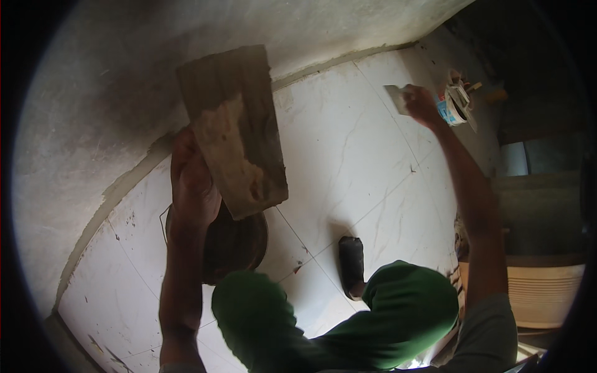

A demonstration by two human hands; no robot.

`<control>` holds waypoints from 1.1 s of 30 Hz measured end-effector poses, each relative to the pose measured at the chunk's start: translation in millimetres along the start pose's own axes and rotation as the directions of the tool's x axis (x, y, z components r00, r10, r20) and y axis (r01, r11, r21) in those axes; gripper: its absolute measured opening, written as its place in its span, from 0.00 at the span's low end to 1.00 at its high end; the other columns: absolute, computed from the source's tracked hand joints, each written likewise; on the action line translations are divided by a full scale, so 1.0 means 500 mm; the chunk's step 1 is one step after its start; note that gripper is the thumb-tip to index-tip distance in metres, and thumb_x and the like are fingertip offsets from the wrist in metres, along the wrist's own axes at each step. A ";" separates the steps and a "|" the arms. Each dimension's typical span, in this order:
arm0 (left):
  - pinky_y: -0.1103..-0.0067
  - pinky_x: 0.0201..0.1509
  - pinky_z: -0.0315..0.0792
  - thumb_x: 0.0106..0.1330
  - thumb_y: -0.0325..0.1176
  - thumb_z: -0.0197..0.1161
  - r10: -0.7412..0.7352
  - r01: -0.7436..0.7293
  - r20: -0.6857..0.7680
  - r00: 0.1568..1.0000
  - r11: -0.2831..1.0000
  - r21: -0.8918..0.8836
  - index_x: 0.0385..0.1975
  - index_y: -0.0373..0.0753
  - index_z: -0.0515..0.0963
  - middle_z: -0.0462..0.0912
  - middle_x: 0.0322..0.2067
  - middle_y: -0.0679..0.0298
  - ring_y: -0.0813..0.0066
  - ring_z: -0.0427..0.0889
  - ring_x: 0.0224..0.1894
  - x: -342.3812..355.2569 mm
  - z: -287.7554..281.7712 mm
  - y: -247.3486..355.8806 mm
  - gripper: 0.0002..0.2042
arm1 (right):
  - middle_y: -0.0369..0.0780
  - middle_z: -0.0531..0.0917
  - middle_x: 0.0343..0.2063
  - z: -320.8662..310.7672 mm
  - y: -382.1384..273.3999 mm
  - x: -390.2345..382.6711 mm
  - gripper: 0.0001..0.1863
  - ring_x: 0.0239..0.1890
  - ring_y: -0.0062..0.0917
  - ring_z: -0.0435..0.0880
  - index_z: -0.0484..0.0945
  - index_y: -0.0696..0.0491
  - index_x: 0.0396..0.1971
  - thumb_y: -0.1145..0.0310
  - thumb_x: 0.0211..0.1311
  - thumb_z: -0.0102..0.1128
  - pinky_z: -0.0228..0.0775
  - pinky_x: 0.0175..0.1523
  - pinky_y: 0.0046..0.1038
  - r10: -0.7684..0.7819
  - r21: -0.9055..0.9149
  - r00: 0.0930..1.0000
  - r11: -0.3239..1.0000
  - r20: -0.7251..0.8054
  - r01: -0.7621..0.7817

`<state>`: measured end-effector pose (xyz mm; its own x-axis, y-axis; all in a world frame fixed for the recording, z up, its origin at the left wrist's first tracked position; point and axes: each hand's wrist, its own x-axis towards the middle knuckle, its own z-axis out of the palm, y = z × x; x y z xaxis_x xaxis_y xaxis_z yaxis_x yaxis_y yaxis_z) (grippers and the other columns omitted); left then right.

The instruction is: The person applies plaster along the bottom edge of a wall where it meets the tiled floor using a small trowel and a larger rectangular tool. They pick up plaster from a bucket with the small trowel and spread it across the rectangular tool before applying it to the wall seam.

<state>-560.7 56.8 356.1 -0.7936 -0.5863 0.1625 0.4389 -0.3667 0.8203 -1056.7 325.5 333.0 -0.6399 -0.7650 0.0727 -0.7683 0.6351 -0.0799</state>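
Note:
My left hand (pixel 196 183) is closed on the edge of a flat wooden board (pixel 249 133), which is held up tilted before the wall. Pale, smeared, plaster-like material covers part of its face. Out to the right, my right hand (pixel 423 107) grips a flat scraper (pixel 397 99) with a wide, pale blade, somewhat blurred. Its handle is hidden in the fingers. Below my left hand stands a dark round bucket (pixel 239 245) with a thin wire handle, partly covered by the board and forearm.
A grey plastered wall (pixel 124 74) curves along the left and far side, meeting white floor tiles (pixel 336 149). Beyond my right hand stands a white and blue tub (pixel 454 112) with tools in it. A ribbed cream-coloured object (pixel 541 292) lies at lower right. My dark shoe (pixel 351 264) rests on the tiles.

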 end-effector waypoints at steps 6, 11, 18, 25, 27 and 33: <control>0.73 0.56 0.81 0.77 0.34 0.58 0.059 0.046 -0.280 0.958 0.934 0.353 0.64 0.33 0.74 0.83 0.54 0.59 0.71 0.85 0.53 -0.055 -0.058 -0.041 0.20 | 0.52 0.88 0.42 0.224 -0.093 0.137 0.15 0.48 0.49 0.87 0.81 0.53 0.49 0.64 0.72 0.50 0.78 0.53 0.49 -0.027 -0.074 0.989 0.996 0.146 0.038; 0.71 0.54 0.82 0.77 0.37 0.57 0.026 0.240 -0.653 0.757 0.919 0.314 0.64 0.31 0.74 0.79 0.60 0.54 0.69 0.85 0.53 -0.255 -0.165 -0.018 0.21 | 0.51 0.88 0.43 0.344 -0.131 0.291 0.17 0.49 0.47 0.88 0.80 0.54 0.52 0.68 0.66 0.51 0.80 0.56 0.48 -0.053 -0.185 0.996 0.981 0.070 0.065; 0.84 0.23 0.68 0.68 0.27 0.57 0.446 0.371 -0.597 0.667 0.497 0.785 0.72 0.28 0.63 0.81 0.48 0.58 0.85 0.72 0.23 -0.434 -0.040 -0.033 0.31 | 0.49 0.89 0.44 0.413 -0.143 0.337 0.16 0.50 0.45 0.88 0.84 0.53 0.48 0.68 0.62 0.57 0.81 0.54 0.47 -0.134 -0.280 0.981 0.945 0.138 0.169; 0.82 0.23 0.57 0.57 0.14 0.58 0.600 0.532 -0.615 0.512 0.341 0.775 0.67 0.22 0.67 0.83 0.45 0.61 0.86 0.58 0.20 -0.567 0.076 -0.031 0.32 | 0.46 0.88 0.44 0.331 -0.346 0.278 0.14 0.47 0.45 0.87 0.86 0.47 0.51 0.67 0.69 0.58 0.79 0.55 0.45 -0.614 0.103 0.789 0.783 -0.022 0.613; 0.83 0.25 0.59 0.59 0.15 0.59 0.564 0.556 -0.632 0.531 0.331 0.763 0.65 0.22 0.69 0.77 0.37 0.66 0.86 0.60 0.22 -0.600 0.079 -0.017 0.29 | 0.48 0.88 0.44 0.349 -0.380 0.297 0.13 0.48 0.45 0.86 0.87 0.48 0.50 0.67 0.70 0.60 0.78 0.55 0.44 -0.670 0.103 0.742 0.737 -0.022 0.669; 0.86 0.25 0.60 0.64 0.26 0.65 0.573 0.565 -0.594 0.565 0.255 0.784 0.67 0.27 0.67 0.70 0.30 0.72 0.88 0.65 0.25 -0.655 0.086 -0.002 0.31 | 0.43 0.89 0.42 0.407 -0.502 0.304 0.12 0.46 0.44 0.87 0.87 0.47 0.45 0.69 0.66 0.59 0.79 0.51 0.46 -0.740 0.099 0.670 0.672 0.055 0.734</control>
<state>-319.4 280.2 325.8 0.0530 -0.9703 0.2358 -0.6671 0.1414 0.7314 -958.1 28.2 161.8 0.1405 -0.9887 0.0531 -0.9845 -0.1452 -0.0989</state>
